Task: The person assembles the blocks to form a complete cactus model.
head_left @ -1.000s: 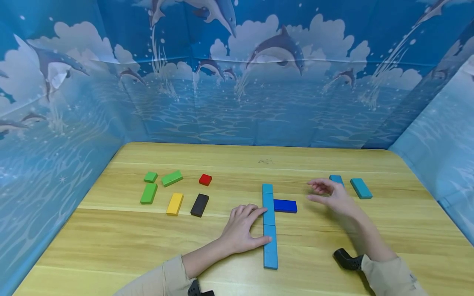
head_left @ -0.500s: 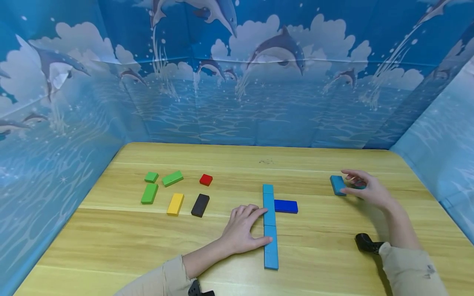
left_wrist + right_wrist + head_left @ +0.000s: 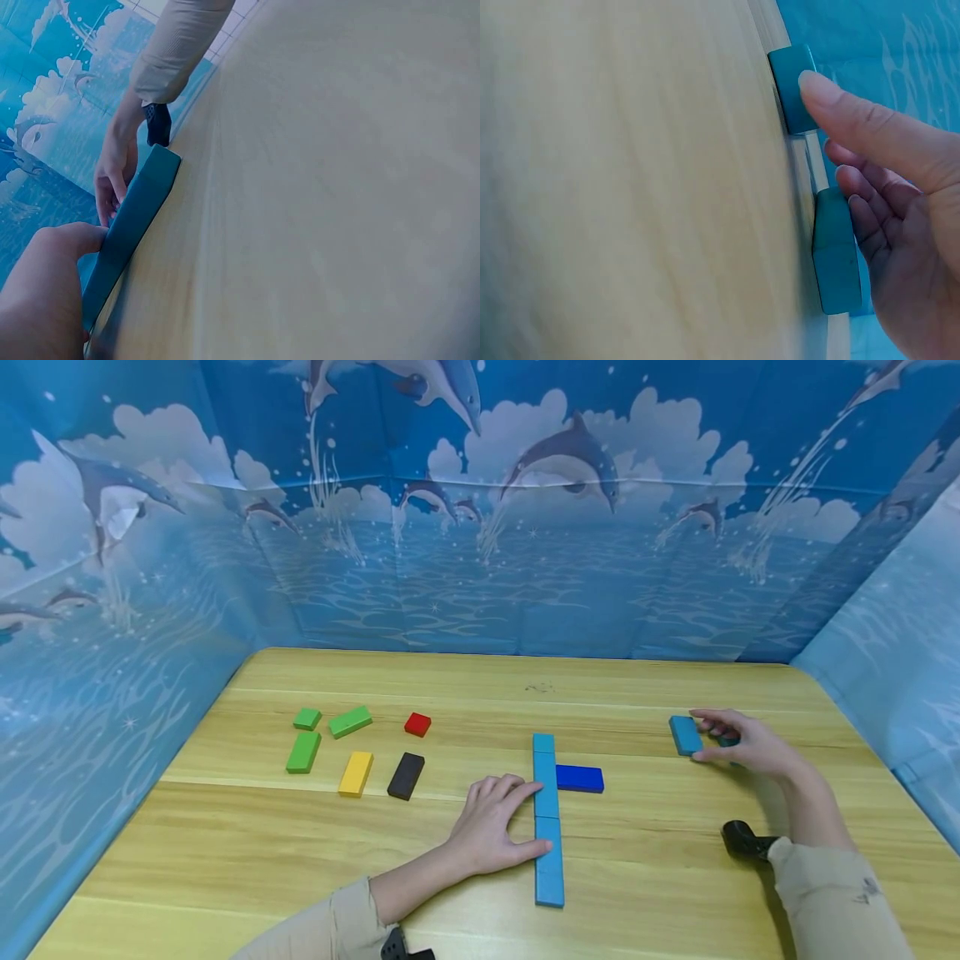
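Three light blue blocks stand end to end as one strip on the table: a short top one [image 3: 543, 742], a middle one [image 3: 549, 806] and a lower one [image 3: 550, 878]. My left hand [image 3: 487, 831] rests at the strip's left side, fingertips and thumb spread on it. A dark blue block [image 3: 580, 778] juts out from the strip's right side. Over at the right, my right hand [image 3: 757, 747] pinches a light blue block [image 3: 681, 735] between thumb and index finger at its two ends. Under that palm, mostly hidden from above, lies a teal block [image 3: 836, 259].
On the left of the wooden table [image 3: 450, 685] lie three green blocks, one being a tilted green block [image 3: 349, 722], a red block [image 3: 417, 724], a yellow block [image 3: 356, 774] and a black block [image 3: 406, 776]. A dolphin-print curtain [image 3: 450, 577] surrounds the back and sides.
My right hand has moved right from beside the dark blue block to the light blue block, its thumb and index finger now at the block's ends. The left hand stays on the strip.
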Demonstrator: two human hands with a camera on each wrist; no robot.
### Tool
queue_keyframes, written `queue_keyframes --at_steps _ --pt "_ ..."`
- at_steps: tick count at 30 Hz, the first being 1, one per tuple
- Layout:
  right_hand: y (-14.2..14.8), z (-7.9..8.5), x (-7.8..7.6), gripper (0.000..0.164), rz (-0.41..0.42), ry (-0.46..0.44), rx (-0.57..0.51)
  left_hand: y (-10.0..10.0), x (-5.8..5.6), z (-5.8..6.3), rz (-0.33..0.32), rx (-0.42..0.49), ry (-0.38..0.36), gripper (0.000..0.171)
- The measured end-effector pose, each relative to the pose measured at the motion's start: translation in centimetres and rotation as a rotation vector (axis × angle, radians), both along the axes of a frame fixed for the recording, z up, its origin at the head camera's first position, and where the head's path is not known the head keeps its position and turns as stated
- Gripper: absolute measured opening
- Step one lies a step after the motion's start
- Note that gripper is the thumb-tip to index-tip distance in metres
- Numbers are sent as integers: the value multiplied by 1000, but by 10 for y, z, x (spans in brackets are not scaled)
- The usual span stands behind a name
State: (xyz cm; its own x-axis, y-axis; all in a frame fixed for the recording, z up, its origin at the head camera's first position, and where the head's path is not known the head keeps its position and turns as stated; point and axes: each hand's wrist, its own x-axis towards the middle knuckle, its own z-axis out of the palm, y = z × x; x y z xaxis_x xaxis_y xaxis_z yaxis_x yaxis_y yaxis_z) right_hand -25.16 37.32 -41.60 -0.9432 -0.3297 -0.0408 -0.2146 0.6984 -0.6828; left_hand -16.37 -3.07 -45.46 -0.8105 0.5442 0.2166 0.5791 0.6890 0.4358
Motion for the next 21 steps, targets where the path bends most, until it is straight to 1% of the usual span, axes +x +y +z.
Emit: queue_keyframes --at_steps 3,9,14,18,21 --pt "-1 1 0 70 -1 -18 15 0 0 0 0 3 1 70" --pt "-2 1 -1 69 17 -14 21 0 0 0 0 5 -1 70" --pt "-5 1 -5 67 21 -23 32 0 0 0 2 3 -8 70" --pt "-14 5 -8 65 10 -17 42 0 0 1 2 1 -11 70" --pt "-27 9 -9 64 12 -14 5 0 0 0 -2 -2 -8 70"
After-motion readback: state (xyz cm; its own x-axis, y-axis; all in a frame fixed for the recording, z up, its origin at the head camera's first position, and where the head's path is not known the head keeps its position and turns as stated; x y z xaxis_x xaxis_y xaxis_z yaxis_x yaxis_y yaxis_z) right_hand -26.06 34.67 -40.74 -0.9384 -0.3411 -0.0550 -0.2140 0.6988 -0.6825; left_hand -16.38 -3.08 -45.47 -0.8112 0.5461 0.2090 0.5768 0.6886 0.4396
